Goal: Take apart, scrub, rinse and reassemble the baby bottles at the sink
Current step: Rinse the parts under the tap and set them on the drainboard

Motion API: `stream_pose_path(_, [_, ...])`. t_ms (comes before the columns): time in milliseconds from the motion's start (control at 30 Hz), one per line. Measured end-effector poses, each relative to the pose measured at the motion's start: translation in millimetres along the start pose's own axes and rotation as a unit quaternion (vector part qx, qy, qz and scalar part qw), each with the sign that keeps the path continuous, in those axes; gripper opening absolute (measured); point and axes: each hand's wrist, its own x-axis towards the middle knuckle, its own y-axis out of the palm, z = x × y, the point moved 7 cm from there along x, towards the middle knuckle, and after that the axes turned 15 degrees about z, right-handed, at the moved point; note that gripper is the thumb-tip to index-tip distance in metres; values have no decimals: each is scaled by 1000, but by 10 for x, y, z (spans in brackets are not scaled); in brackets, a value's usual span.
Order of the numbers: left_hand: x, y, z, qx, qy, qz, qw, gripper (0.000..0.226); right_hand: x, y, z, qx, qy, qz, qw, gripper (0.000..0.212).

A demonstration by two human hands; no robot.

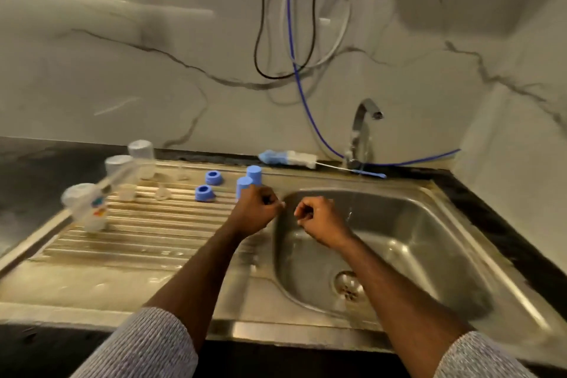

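Three clear baby bottle bodies [141, 159] [118, 172] [86, 209] stand blurred at the left of the ribbed drainboard [138, 233]. Two blue collar rings [214, 177] [204, 193] and two blue caps [254, 174] [243, 186] sit near the basin. Clear nipples [162, 193] [182, 175] lie between them. My left hand [256, 212] hovers over the drainboard's right end, fingers curled. My right hand [319, 219] is over the basin's left edge, also curled. Nothing shows plainly in either hand.
A blue and white bottle brush [288, 159] lies on the back ledge. The faucet [363, 129] stands behind the steel basin [429, 239], whose drain [348, 285] is open. Cables and a blue hose [302, 92] hang on the marble wall. Dark counter surrounds the sink.
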Motion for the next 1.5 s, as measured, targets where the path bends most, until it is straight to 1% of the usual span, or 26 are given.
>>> stream_pose_path(67, [197,366,-190,16,15,25,999,34,-137,-115,-399,-31,32,47,998,23])
stream_pose_path(133, [366,694,-274,35,2,51,998,32,-265,-81,-745,-47,81,135,986,24])
stream_pose_path(233, [553,1095,-237,11,-19,92,996,28,-428,65,-1090,-96,125,259,953,34])
stream_pose_path(300, [647,1272,-168,15,-32,108,993,29,-504,178,-1234,-112,146,330,926,38])
stream_pose_path(367, [721,1353,-76,3,-59,107,993,30,-554,275,-1340,-111,177,383,900,36])
stream_pose_path(433, [818,1381,32,-19,-92,88,992,30,-567,401,-1446,-108,211,420,876,34])
stream_pose_path(533, [943,1417,132,-61,-118,58,989,32,-527,626,-1552,-135,226,451,853,28])
stream_pose_path(567, [973,1448,154,-72,-123,53,988,32,-500,673,-1601,-126,240,444,854,21])
stream_pose_path(600, [981,1488,173,-78,-127,51,987,32,-465,687,-1644,-108,253,425,862,11])
stream_pose_path(633, [991,1538,189,-81,-129,54,987,31,-419,649,-1652,-100,257,404,872,6])
stream_pose_path(700, [993,1640,229,-73,-130,71,986,24,-257,478,-1699,-106,241,343,902,13])
stream_pose_path(733, [998,1678,244,-66,-130,81,986,18,-148,345,-1735,-99,230,291,923,16])
stream_pose_path(800, [1026,1735,249,-61,-127,99,985,9,2,26,-1763,-29,216,164,962,18])
stream_pose_path(833, [1044,1750,247,-59,-126,103,985,8,50,-130,-1775,7,214,94,972,19])
stream_pose_path(867, [1046,1754,239,-57,-125,103,985,10,86,-266,-1782,39,213,31,976,18])
stream_pose_path(900, [1091,1773,238,-54,-122,102,986,13,106,-357,-1833,93,224,-19,970,17])
stream_pose_path(933, [1099,1778,236,-56,-119,101,986,18,113,-383,-1873,162,233,-62,957,17])
stream_pose_path(967, [1134,1804,239,-67,-116,98,986,23,113,-399,-1900,230,240,-88,939,18])
stream_pose_path(1000, [1159,1827,246,-89,-118,94,985,28,107,-381,-1925,287,241,-105,921,19])
stream_pose_path(1033, [1179,1837,246,-118,-120,87,982,31,101,-369,-1935,316,239,-110,912,20])
stream_pose_path(1067, [1202,1850,239,-145,-122,83,978,32,104,-355,-1957,338,234,-112,905,19])
stream_pose_path(1133, [1229,1875,213,-175,-112,78,975,34,111,-340,-1987,348,226,-112,903,17])
stream_pose_path(1267, [1220,1860,163,-171,-74,61,981,38,158,-336,-1978,339,215,-109,909,17])
stream_pose_path(1400, [1206,1894,96,-177,-42,97,979,30,157,-365,-1923,318,198,-112,921,13])
stream_pose_path(1500, [1191,1874,101,-196,-43,85,976,22,184,-405,-1833,299,169,-106,933,7])
